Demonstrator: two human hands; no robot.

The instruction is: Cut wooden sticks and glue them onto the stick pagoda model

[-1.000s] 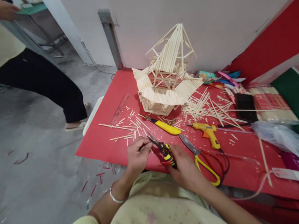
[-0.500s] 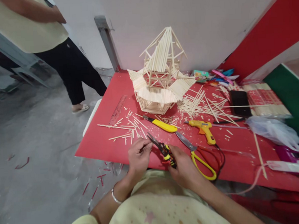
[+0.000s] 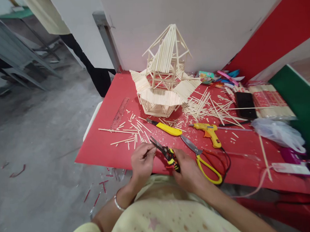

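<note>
My right hand (image 3: 186,169) is wrapped round the black and yellow handles of a pair of pliers (image 3: 165,153), whose long dark jaws point up and left. Close to those jaws, my left hand (image 3: 143,161) is closed in a pinch; what its fingers hold is too small to make out. Beyond my hands stands a tower-like model (image 3: 165,77) built of thin wooden sticks, its upper roof only partly covered. Short cut sticks (image 3: 137,130) lie between the model and my left hand. A yellow utility knife (image 3: 168,128) rests just past the pliers.
Scissors (image 3: 211,168) and a yellow glue gun (image 3: 209,132) lie right of my hands on the red table (image 3: 99,146). Loose sticks (image 3: 203,104), a black phone (image 3: 245,104) and a plastic bag (image 3: 278,133) are farther right. A ruler (image 3: 120,112) lies left. A person (image 3: 95,70) stands beyond.
The person at the back left has moved farther behind the wall edge. My view has shifted slightly; both hands and the pliers keep nearly the same pose.
</note>
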